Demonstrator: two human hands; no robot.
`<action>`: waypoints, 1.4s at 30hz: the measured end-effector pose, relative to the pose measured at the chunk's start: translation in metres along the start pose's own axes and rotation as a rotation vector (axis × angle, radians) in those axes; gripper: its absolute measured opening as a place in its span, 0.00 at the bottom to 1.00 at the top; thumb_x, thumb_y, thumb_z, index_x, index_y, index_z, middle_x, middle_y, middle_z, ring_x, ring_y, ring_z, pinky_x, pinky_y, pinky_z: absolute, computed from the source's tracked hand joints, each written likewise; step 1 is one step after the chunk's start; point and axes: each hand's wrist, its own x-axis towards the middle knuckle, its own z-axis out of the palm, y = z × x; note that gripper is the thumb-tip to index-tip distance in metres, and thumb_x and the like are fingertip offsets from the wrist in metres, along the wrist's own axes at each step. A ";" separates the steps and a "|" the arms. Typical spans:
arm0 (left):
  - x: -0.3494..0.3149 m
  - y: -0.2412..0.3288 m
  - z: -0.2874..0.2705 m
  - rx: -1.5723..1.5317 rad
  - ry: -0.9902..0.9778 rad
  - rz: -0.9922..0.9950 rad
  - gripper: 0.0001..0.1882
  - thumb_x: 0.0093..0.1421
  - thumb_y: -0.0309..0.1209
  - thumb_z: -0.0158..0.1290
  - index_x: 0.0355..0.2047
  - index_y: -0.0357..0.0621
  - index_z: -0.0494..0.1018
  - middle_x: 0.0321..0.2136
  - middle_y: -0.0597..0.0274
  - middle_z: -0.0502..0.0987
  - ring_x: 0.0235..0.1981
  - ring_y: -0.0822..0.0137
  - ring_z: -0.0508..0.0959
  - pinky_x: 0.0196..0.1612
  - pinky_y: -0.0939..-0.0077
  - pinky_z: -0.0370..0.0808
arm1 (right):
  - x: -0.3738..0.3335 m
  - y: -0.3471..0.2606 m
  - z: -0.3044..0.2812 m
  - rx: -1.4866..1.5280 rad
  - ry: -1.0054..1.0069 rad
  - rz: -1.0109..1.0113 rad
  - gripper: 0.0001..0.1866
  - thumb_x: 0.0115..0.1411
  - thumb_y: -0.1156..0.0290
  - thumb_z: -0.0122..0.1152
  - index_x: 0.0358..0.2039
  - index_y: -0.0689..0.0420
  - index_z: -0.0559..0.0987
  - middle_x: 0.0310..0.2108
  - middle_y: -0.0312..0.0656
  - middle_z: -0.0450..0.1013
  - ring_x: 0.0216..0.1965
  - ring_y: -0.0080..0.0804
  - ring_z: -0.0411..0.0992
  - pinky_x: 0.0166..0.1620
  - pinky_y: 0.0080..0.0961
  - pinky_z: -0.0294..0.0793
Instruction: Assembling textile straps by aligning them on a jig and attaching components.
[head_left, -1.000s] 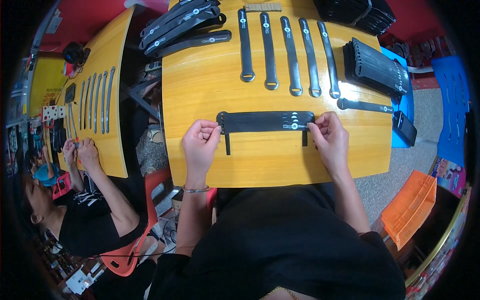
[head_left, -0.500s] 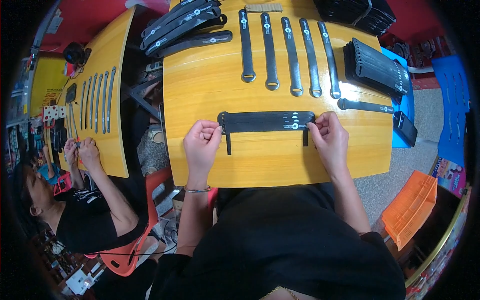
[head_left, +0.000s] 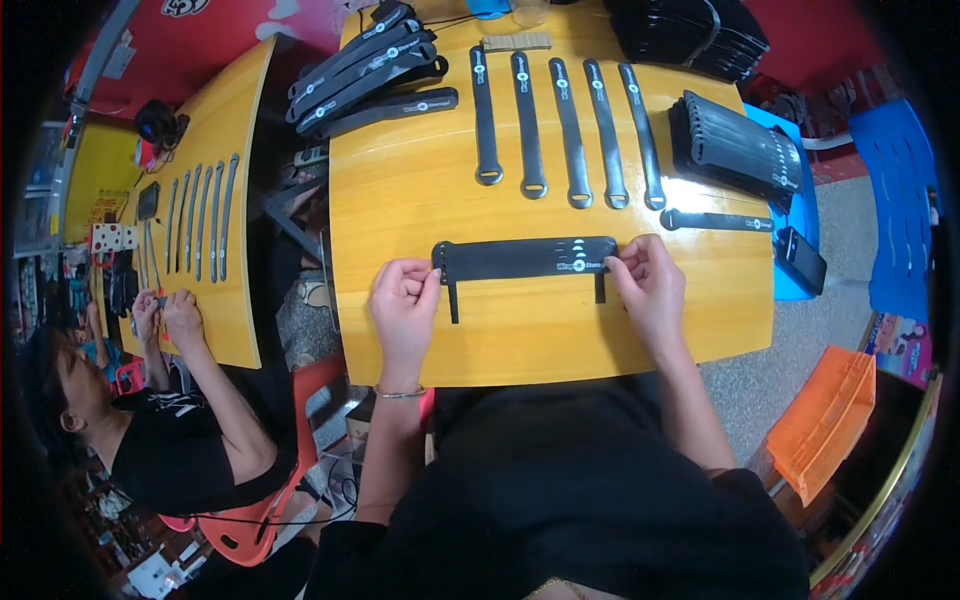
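Note:
A neat stack of black straps (head_left: 505, 262) lies crosswise on the yellow table in front of me, overlapping with the slotted ends to the left. My left hand (head_left: 405, 308) pinches its left end, and my right hand (head_left: 650, 295) pinches its right end. Two thin black strips poke out from beneath the stack toward me: a left strip (head_left: 454, 305) and a right strip (head_left: 600, 291). Beyond the stack, several single straps, one of them a middle strap (head_left: 570, 130), lie spaced in a row. A lone strap (head_left: 720, 221) lies crosswise at the right.
A loose strap pile (head_left: 365, 85) sits far left. Toward the right are a fanned strap bundle (head_left: 740, 145), a black phone (head_left: 802, 262) and a large black bundle (head_left: 685, 40). A cardboard piece (head_left: 517, 42) lies at the back. A co-worker's hands (head_left: 165, 318) work at the left table.
The whole view has shifted slightly, so the table sits lower in it. The stack looks flatter and more evenly lined up; both my hands still pinch its ends.

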 end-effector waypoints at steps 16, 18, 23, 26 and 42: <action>-0.041 0.041 0.060 0.851 -0.537 0.628 0.39 0.53 0.43 0.55 0.60 0.36 0.54 0.62 0.47 0.52 0.64 0.51 0.50 0.63 0.52 0.47 | -0.022 0.013 -0.028 -0.603 0.044 -0.530 0.16 0.49 0.67 0.62 0.40 0.54 0.78 0.44 0.33 0.74 0.44 0.34 0.68 0.44 0.32 0.64; -0.041 0.042 0.061 0.876 -0.513 0.646 0.38 0.53 0.45 0.55 0.59 0.37 0.57 0.62 0.50 0.54 0.64 0.54 0.53 0.63 0.55 0.50 | -0.011 0.026 -0.046 -0.553 0.098 -0.533 0.11 0.48 0.69 0.62 0.35 0.53 0.80 0.40 0.33 0.76 0.44 0.33 0.68 0.45 0.32 0.63; -0.042 0.042 0.061 0.890 -0.503 0.641 0.37 0.53 0.44 0.55 0.59 0.37 0.58 0.61 0.49 0.54 0.63 0.54 0.53 0.63 0.55 0.50 | 0.031 0.032 -0.078 -0.570 0.236 -0.462 0.14 0.46 0.75 0.63 0.37 0.54 0.77 0.38 0.37 0.74 0.44 0.38 0.67 0.45 0.34 0.63; -0.043 0.044 0.061 0.834 -0.504 0.635 0.36 0.54 0.41 0.55 0.59 0.37 0.57 0.61 0.46 0.54 0.64 0.52 0.52 0.63 0.54 0.49 | 0.037 0.034 -0.090 -0.696 0.162 -0.417 0.16 0.46 0.75 0.63 0.39 0.53 0.75 0.36 0.38 0.73 0.44 0.40 0.67 0.45 0.36 0.63; -0.059 0.073 0.062 0.168 -0.536 0.714 0.10 0.53 0.23 0.56 0.37 0.36 0.75 0.31 0.57 0.75 0.30 0.65 0.78 0.32 0.79 0.77 | -0.035 -0.043 -0.050 -0.244 -0.441 -0.473 0.07 0.50 0.74 0.60 0.32 0.57 0.75 0.29 0.42 0.70 0.30 0.42 0.73 0.32 0.33 0.72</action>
